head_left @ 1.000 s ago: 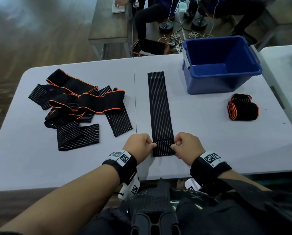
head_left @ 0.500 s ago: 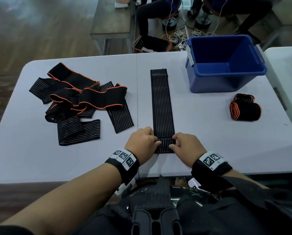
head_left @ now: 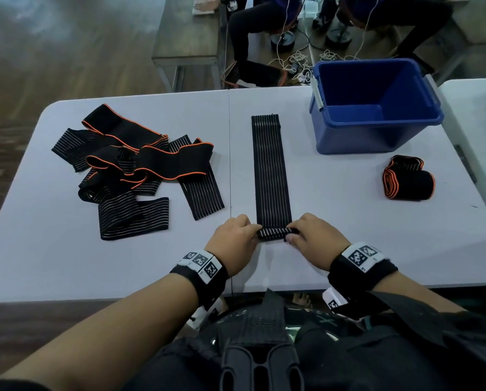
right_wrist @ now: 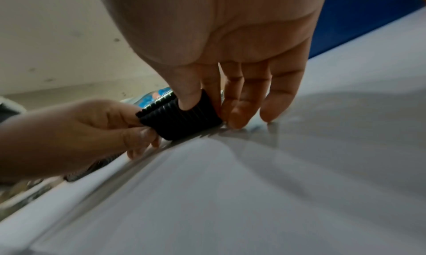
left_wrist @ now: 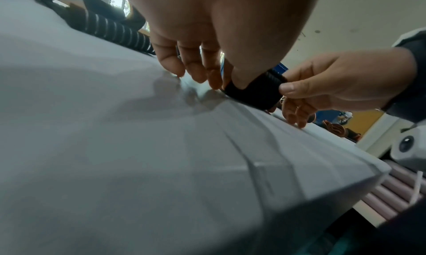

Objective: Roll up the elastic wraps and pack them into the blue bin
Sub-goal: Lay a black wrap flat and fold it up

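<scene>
Loose wraps (head_left: 129, 170): a tangled pile of black elastic wraps is seen on the left part of the tabletop (head_left: 67, 263) — some striped in white, some edged in orange.
Left hand (head_left: 233, 244): the left end of the small roll is pinched between thumb and curled fingers; in the left wrist view the thumb is pressed on top of the roll and the other fingertips (left_wrist: 200, 75) are set down on the tabletop just beside it.
Striped wrap (head_left: 270, 170): it is laid out flat and straight near the tabletop's middle, running away from the person; only its near end is rolled up, into a short tight roll (head_left: 275, 234) held between the two hands.
Right hand (head_left: 315, 238): the right end of the roll is gripped the same way — thumb on top, forefinger behind, as shown in the right wrist view.
Blue bin (head_left: 377, 108): it stands upright at the far right of the tabletop, well apart from the roll; nothing is seen inside it.
Rolled wrap (head_left: 408, 179): a finished black roll with orange edging is lying on its side on the tabletop, near the bin's front and outside it.
</scene>
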Tool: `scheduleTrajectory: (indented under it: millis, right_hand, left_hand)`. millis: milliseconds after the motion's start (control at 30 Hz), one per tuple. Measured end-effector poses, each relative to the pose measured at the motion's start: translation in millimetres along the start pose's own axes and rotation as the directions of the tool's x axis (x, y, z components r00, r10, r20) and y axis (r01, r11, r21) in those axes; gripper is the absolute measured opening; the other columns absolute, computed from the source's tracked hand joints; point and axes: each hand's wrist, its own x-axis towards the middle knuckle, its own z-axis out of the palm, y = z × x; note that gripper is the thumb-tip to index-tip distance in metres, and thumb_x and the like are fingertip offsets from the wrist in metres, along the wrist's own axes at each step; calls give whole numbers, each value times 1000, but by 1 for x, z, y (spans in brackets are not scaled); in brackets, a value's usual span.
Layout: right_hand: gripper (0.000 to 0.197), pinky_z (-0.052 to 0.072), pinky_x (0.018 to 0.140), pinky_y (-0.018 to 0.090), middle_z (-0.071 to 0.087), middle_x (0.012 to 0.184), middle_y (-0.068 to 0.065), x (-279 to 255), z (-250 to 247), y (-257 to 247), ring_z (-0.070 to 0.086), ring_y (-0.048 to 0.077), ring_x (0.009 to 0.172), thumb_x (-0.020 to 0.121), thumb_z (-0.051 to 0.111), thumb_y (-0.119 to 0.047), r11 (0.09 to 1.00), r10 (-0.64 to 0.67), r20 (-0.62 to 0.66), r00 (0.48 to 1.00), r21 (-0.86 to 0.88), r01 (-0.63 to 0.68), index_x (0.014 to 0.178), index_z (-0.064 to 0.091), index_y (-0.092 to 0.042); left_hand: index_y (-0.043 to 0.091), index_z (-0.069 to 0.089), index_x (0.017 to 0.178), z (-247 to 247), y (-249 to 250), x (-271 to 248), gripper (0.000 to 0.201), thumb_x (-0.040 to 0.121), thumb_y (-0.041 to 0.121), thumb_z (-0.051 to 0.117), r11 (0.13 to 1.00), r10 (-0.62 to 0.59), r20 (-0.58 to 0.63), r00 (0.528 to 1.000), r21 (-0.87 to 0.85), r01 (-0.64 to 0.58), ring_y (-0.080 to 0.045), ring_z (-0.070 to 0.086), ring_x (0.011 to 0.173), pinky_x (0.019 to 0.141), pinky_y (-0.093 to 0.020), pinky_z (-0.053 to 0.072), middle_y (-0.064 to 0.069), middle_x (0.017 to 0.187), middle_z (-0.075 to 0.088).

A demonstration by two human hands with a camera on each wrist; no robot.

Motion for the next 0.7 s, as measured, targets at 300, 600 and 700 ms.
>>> scheduleTrajectory:
  millis: [300,600,700]
  right_hand:
    - [44,32,59,32,55,69,3,16,2,-5,52,21,69,103,44,-39,980,162,-37,986,123,-157,67,52,-15]
    - [40,56,77,41,70,78,9,19,5,-7,70,26,72,95,59,-45,947,260,-74,963,216,-239,78,58,-8]
    - [30,58,71,41,67,80,5,17,7,-6,69,25,67,88,69,-42,914,297,-94,950,317,-254,83,53,-17]
  left_hand:
    - [19,53,77,-10,8,17,35,104,36,38,961,-244,159,957,-90,260,-25,55,81,80,-44,49,0,84,54]
    - [18,50,85,-18,17,23,33,106,36,32,966,-258,266,929,41,257,-28,57,87,82,-43,49,-3,89,56]
    - [16,52,83,-22,21,25,37,107,37,33,967,-236,327,915,174,187,-29,59,85,80,-43,52,-5,91,57]
